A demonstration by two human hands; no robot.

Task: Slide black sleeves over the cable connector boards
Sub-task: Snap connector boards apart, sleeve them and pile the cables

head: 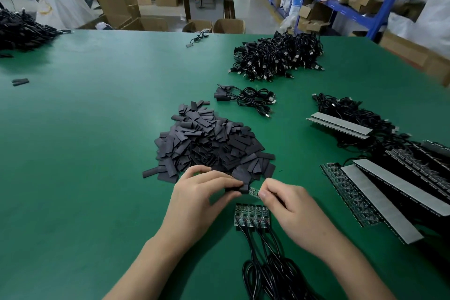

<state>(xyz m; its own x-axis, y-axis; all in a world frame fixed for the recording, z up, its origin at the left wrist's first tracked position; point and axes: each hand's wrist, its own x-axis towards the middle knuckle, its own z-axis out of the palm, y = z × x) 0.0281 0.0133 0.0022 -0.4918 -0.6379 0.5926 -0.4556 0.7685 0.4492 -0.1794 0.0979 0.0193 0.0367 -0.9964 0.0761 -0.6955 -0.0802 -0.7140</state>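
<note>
While left hand point(202, 200) pinches a sleeve point(234, 189), right hand point(292, 209) holds a board point(253, 191).

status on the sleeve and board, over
Left hand pinches sleeve. Right hand holds board, sleeve at its end. Nothing in the way.

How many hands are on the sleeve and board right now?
2: left hand pinches the black sleeve, right hand pinches the connector board beside it. Neither is hidden.

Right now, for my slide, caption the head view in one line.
Left hand holds a black sleeve at the end of a connector board pinched by the right hand.
</note>
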